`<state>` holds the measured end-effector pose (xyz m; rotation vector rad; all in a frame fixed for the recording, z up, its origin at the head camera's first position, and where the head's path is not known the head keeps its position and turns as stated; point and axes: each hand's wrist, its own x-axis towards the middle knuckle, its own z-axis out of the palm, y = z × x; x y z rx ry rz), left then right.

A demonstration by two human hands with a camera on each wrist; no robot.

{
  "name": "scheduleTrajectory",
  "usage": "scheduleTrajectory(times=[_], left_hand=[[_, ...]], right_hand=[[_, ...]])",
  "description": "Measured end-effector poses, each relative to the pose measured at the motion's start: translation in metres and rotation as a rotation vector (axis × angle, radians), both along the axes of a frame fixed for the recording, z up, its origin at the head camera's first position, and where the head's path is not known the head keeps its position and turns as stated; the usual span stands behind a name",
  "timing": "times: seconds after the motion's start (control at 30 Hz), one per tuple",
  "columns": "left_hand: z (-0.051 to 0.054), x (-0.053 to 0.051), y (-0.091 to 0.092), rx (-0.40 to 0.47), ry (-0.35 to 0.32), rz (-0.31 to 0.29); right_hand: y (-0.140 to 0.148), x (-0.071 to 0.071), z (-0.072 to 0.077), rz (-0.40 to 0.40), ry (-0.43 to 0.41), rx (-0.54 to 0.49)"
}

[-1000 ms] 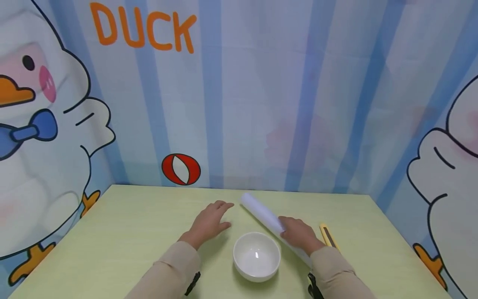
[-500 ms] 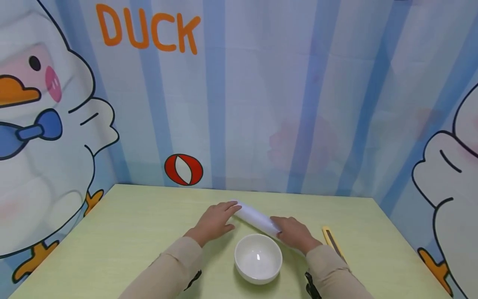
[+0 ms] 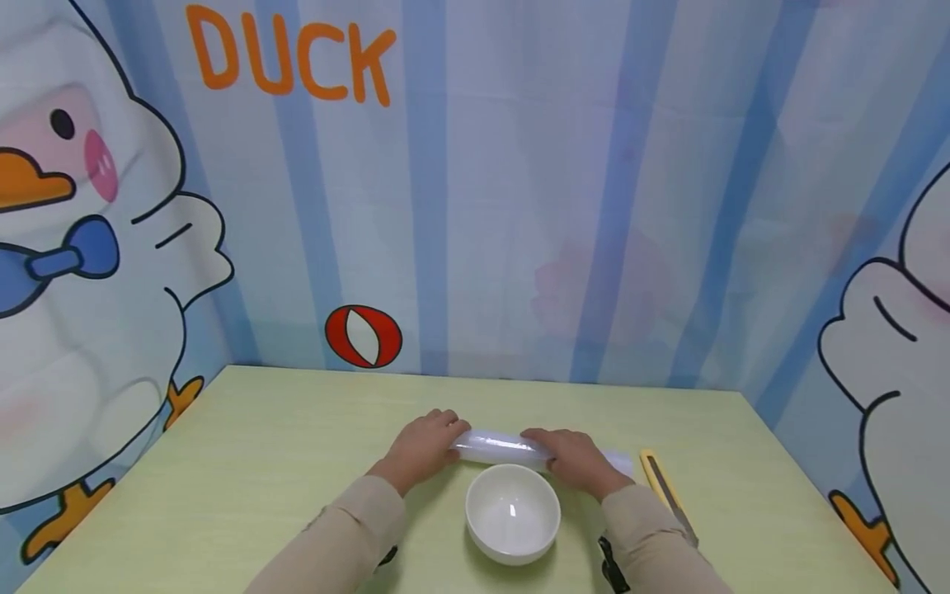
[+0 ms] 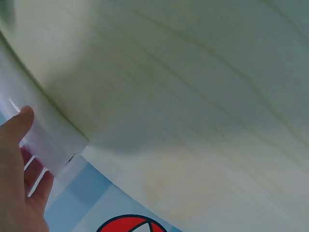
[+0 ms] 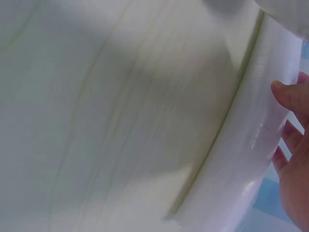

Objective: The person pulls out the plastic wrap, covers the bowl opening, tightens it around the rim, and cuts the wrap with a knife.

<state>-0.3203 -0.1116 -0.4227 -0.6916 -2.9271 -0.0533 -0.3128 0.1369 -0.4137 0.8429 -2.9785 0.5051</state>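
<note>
A roll of plastic wrap (image 3: 493, 448), white and shiny, lies on the table crosswise behind the white bowl (image 3: 513, 540). My left hand (image 3: 420, 445) grips its left end; in the left wrist view the thumb lies on the near side and the fingers (image 4: 36, 176) are round the far side. Farther right along the roll, my right hand (image 3: 577, 460) holds it between thumb and fingers, as the right wrist view shows. The roll's right end sticks out beyond that hand. The bowl stands upright between my forearms, with nothing visible in it.
A yellow utility knife (image 3: 668, 495) lies to the right, close to the roll's right end and my right sleeve. The pale green table (image 3: 297, 412) ends at a striped blue cloth backdrop (image 3: 505, 206) printed with ducks.
The roll has turned from a slant to nearly straight across behind the bowl. My left hand, apart from it a second ago, now grips its left end. The right hand has kept its hold.
</note>
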Motion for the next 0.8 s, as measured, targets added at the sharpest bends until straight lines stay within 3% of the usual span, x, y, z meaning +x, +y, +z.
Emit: scheduleTrajectory(times=[0.13, 0.3, 0.53, 0.8], left_hand=[[0.001, 0.004, -0.005, 0.0, 0.026, 0.004], [0.001, 0.008, -0.019, 0.057, 0.06, 0.01], [0.009, 0.008, -0.032, 0.036, 0.085, -0.079], [0.008, 0.006, -0.033, -0.017, 0.125, -0.093]], right_hand=[[0.009, -0.002, -0.005, -0.011, 0.069, 0.021], [0.034, -0.001, -0.009, -0.14, 0.165, 0.067], [0.048, 0.002, -0.003, -0.168, 0.094, 0.031], [0.051, 0.005, -0.005, -0.207, 0.074, 0.011]])
